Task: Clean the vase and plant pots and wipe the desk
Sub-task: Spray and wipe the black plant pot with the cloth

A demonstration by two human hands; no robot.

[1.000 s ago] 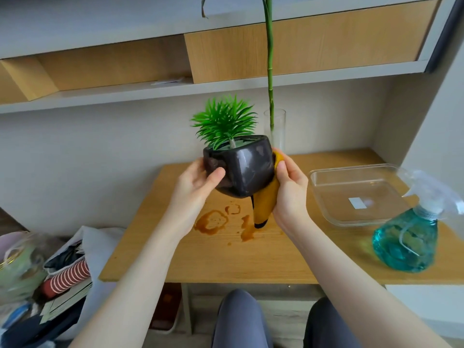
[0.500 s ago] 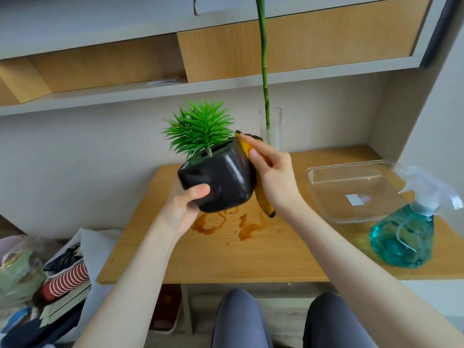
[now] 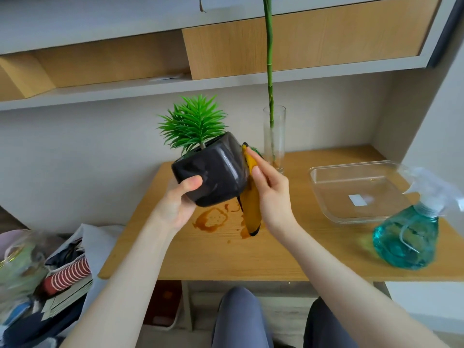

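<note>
Our left hand (image 3: pixel 175 204) grips the black plant pot (image 3: pixel 213 172), tilted above the desk (image 3: pixel 276 257) – our right hand (image 3: pixel 272 194) presses a yellow cloth (image 3: pixel 251 212) against its side; glass vase (image 3: pixel 274 139) behind, brown spill (image 3: pixel 212 219) underneath.

Glossy black pot (image 3: pixel 213 169) with smooth, reflective sides, centre frame. Soft yellow cloth (image 3: pixel 251 207) against it. Matt wood-grain desk (image 3: pixel 276 252) carrying shiny brown liquid stains (image 3: pixel 212 219). Clear glass vase (image 3: pixel 274 139); translucent teal plastic spray bottle (image 3: pixel 406 237), lower right.
</note>
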